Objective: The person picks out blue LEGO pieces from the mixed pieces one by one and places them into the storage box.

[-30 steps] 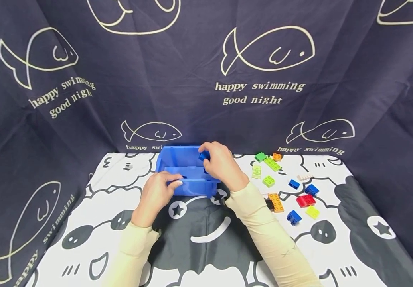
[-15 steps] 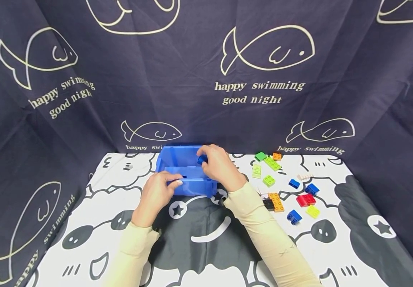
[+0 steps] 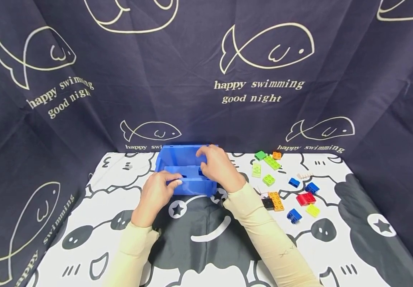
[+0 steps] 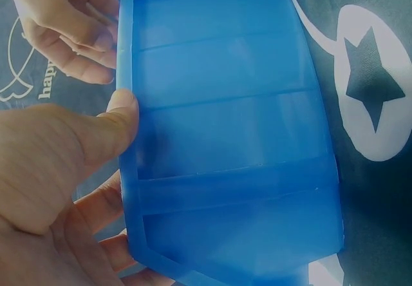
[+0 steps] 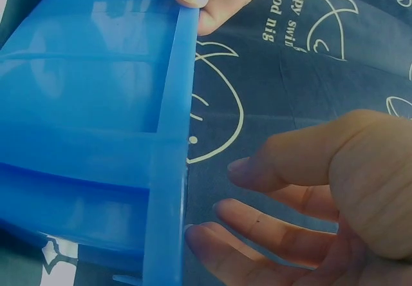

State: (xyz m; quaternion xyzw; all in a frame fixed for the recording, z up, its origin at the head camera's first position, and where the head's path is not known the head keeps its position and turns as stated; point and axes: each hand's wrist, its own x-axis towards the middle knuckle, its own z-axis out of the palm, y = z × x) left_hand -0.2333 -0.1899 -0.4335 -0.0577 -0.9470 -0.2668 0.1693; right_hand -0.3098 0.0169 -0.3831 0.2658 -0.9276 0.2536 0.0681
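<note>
A blue plastic bin (image 3: 195,188) stands on the patterned cloth at the back middle. My left hand (image 3: 156,194) pinches its near wall, thumb on the inner side and fingers outside, as the left wrist view shows. Over the bin's right end is my right hand (image 3: 218,166). Its fingers are relaxed and apart, with nothing between them in the right wrist view, where the bin's rim (image 5: 170,157) lies beside the fingertips. Dark blue bits show in the bin near both hands; most of the bin's floor is hidden behind the near wall.
To the right lie several loose toy bricks, among them a green brick (image 3: 260,155), an orange brick (image 3: 276,201), a red brick (image 3: 305,199), a yellow brick (image 3: 313,210) and a blue brick (image 3: 294,216). A dark fish-print curtain (image 3: 199,79) hangs right behind the bin.
My right hand has lowered a blue brick into the bin and let go of it; its fingers have parted. My left hand has stayed on the bin's near wall.
</note>
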